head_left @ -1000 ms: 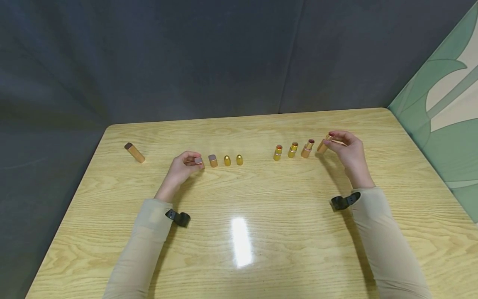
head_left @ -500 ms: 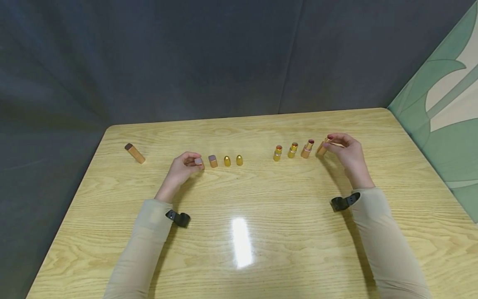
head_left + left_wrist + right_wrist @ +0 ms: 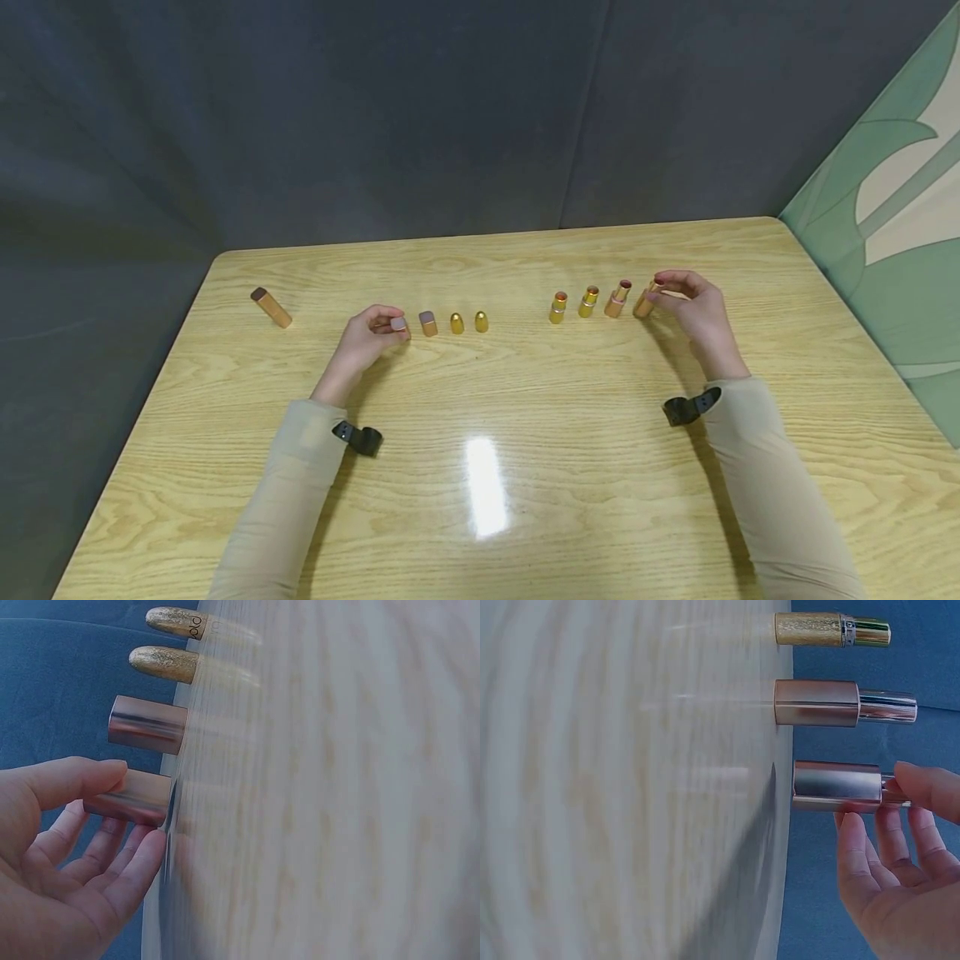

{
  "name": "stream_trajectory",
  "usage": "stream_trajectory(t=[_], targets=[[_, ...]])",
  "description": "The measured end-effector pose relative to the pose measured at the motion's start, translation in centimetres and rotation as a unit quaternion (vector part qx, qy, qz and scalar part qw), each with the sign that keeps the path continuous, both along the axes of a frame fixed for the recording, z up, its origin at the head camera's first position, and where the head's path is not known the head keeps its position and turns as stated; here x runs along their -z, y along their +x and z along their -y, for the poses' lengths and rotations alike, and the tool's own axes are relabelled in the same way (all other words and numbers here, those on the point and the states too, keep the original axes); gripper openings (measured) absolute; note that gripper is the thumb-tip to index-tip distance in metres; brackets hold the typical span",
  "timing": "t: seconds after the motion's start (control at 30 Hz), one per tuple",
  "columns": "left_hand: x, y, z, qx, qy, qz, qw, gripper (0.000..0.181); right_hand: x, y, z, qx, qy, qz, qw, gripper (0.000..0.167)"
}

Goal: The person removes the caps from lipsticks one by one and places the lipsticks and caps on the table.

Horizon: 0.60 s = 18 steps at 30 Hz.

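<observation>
My left hand (image 3: 366, 342) pinches a rose-gold lipstick cap (image 3: 139, 799) between thumb and fingers; it stands upright at the left end of a row of caps. Beside it are another rose-gold cap (image 3: 148, 724) and two rounded gold caps (image 3: 457, 323). On the right, my right hand (image 3: 696, 315) pinches an uncapped rose-gold lipstick (image 3: 836, 786) by its narrow upper tube. It is nearly upright; whether its base touches the table I cannot tell. To its left stand another uncapped rose-gold lipstick (image 3: 817, 703) and two uncapped gold lipsticks (image 3: 557, 307).
A longer rose-gold lipstick-like tube with a dark end (image 3: 272, 307) lies or stands at the table's far left. The wooden table (image 3: 570, 442) ends at a dark curtain (image 3: 375, 125) behind. A green and white patterned panel (image 3: 907, 250) borders the right side.
My right hand has moved slightly left and nearer with its lipstick, which has lowered and now leans less. The left hand has stayed on its cap.
</observation>
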<state>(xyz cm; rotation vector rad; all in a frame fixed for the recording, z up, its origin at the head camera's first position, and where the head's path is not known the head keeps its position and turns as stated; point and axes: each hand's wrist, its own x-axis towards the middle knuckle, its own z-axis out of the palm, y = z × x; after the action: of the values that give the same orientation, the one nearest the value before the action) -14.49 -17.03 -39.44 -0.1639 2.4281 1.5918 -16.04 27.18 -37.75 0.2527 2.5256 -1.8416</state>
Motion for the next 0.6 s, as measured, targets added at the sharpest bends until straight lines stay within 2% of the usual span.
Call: stream_trajectory(t=[0.37,0.6], targets=[[0.03,0.01,-0.01,-0.002,-0.002,-0.002,1.0000,0.037,0.14,0.17,-0.09,-0.001,-0.002,-0.007,1.0000,0.017],[0.33,-0.05,0.14,0.001,0.007,-0.001,1.0000,0.038,0.05,0.24,-0.17,0.000,-0.003,0.005,1.0000,0.017]])
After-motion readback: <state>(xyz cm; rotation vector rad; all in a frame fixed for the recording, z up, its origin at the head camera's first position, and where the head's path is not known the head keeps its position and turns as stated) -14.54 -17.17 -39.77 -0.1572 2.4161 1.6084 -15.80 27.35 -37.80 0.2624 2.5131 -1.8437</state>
